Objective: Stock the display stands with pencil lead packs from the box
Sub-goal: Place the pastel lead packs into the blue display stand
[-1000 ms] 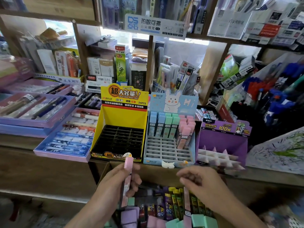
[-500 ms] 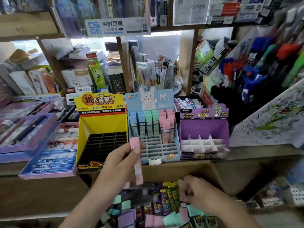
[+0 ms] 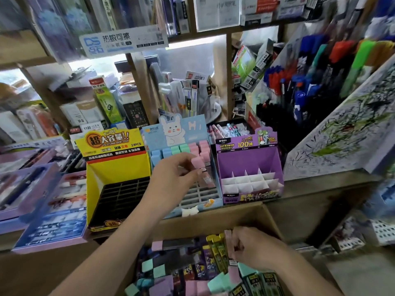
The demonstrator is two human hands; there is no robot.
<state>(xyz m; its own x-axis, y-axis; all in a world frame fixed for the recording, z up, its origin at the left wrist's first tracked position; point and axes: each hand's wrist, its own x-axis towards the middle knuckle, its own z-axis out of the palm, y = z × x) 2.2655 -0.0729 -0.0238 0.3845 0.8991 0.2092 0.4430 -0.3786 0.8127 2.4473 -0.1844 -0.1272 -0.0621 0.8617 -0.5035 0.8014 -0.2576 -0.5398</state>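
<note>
While pinching a pink pack [image 3: 197,165] with the left hand [image 3: 175,174] above the blue stand [image 3: 193,130] at 12 o'clock, and a second pack [image 3: 228,242] with the right hand [image 3: 256,251] inside the box [image 3: 213,218] at 5: likely early. Only blue back rows filled; yellow stand [image 3: 115,167] at 10, purple stand [image 3: 245,163] at 2 empty. Narrow slots, open room above.

Three display stands [image 3: 119,167] [image 3: 192,127] [image 3: 245,163], one cardboard box [image 3: 213,218], two hands [image 3: 173,176] [image 3: 254,248], each pinching one of two pink packs [image 3: 197,162] [image 3: 228,238].

The yellow cardboard display stand [image 3: 111,144] reads "超大容量!!", "1=10" and "24PCS". The pale blue rabbit display stand [image 3: 188,127] says "Hi". The purple cardboard display stand [image 3: 245,143] shows "ULTRAMAN" and "100". A white shelf sign [image 3: 121,40] reads "热敏可擦".
</note>
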